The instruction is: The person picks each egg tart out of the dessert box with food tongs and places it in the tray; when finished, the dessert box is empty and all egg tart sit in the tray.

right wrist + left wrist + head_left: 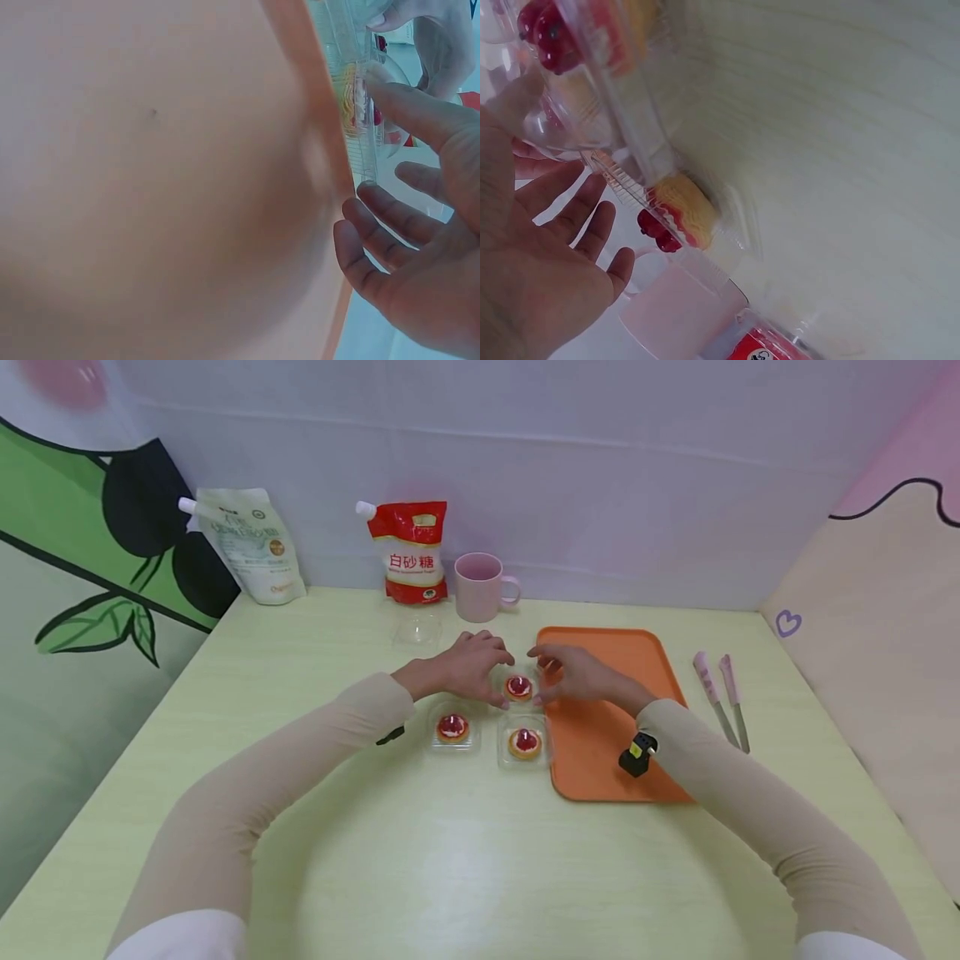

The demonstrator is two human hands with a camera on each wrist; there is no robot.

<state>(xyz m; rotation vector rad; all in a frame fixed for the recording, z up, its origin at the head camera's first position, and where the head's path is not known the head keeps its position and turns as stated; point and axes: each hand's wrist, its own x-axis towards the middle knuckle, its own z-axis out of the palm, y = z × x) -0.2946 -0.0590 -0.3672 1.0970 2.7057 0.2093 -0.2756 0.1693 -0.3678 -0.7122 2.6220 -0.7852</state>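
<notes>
Three clear plastic boxes, each with a small red-topped tart, stand together left of the orange tray. At the back tart, the left hand is on its left side and the right hand on its right, fingers spread and bent loosely around the box. The front right tart and the left tart lie nearer the body. In the left wrist view the left hand has spread fingers beside a tart. The right hand is beside a box in the right wrist view; contact is unclear.
A pink mug, a red and white sugar bag and a pale pouch stand along the back wall. An empty clear plastic piece lies before the sugar bag. Two pink-handled utensils lie right of the tray.
</notes>
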